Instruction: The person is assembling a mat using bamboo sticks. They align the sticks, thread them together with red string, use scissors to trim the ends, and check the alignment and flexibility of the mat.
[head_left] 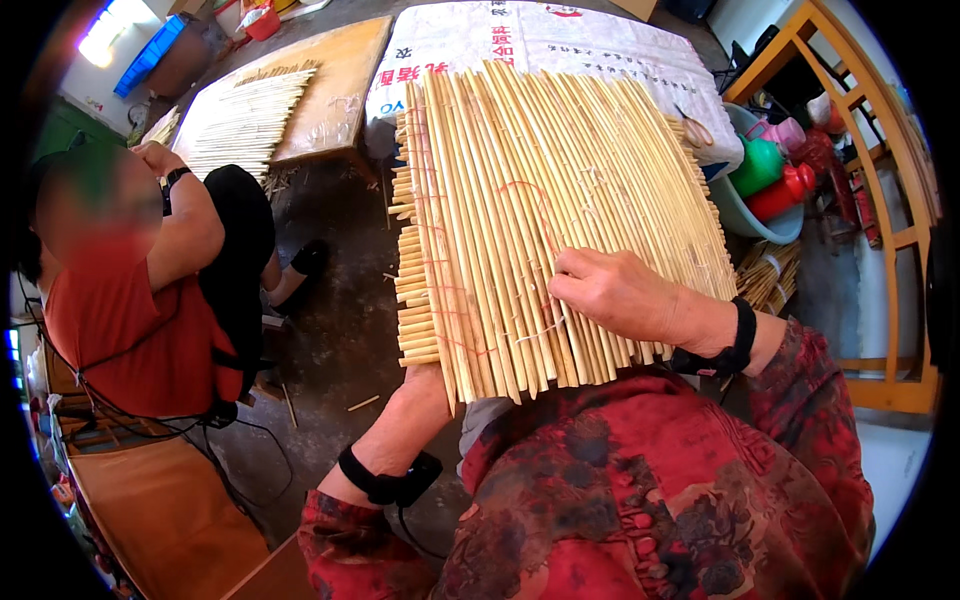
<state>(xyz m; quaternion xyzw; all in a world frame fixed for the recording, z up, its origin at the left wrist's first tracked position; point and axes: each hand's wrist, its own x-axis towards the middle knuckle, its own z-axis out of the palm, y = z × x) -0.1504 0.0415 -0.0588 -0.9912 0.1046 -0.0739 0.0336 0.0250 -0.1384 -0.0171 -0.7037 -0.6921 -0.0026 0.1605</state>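
Note:
A mat of pale reed stalks (500,220) lies in front of me, its near end reaching my lap. The long stalks run away from me over a layer of crosswise stalks (418,300), whose ends stick out on the left. Red thread (545,215) loops over the mat and runs to the pinched fingertips of my right hand (615,290), just above the stalks. Red stitches cross the stalks along the left edge. My left hand (428,385) reaches under the mat's near left corner; its fingers are hidden.
Scissors (692,128) lie on a white printed sheet (440,40) beyond the mat. A basin (790,220) of green and red containers and a wooden frame (890,230) stand at right. At left a person in red (130,320) sits near a table (350,90) with another reed mat (245,120).

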